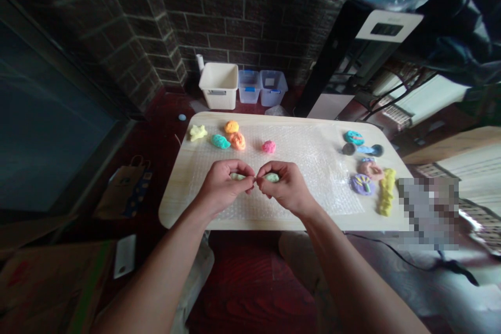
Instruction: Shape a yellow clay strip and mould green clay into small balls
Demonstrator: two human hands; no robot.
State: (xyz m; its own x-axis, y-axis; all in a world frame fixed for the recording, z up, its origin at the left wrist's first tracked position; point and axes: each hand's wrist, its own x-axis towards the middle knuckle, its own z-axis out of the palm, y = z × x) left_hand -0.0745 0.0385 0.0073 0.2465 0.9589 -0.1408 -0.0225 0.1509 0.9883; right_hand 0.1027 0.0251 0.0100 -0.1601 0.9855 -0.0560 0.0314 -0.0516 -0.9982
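Observation:
My left hand (pixel 223 185) and my right hand (pixel 284 183) meet over the middle of a low wooden table (pixel 176 203). Each hand is closed around a lump of pale green foam clay: one lump (pixel 236 176) in the left, another (pixel 272 178) in the right, fingertips touching between them. A sheet of bubble wrap (pixel 309 156) covers the table under my hands. Farther back lie a yellow star (pixel 198 132), a teal piece (pixel 220 141), two orange pieces (pixel 235 134) and a pink ball (pixel 269 146).
At the right end of the table lie more clay shapes: a teal one (pixel 354 138), a purple disc (pixel 362 184), a pink ring (pixel 370 168) and a yellow strip (pixel 386 191). A white bin (pixel 219 85) and two clear boxes (pixel 261 86) stand by the brick wall.

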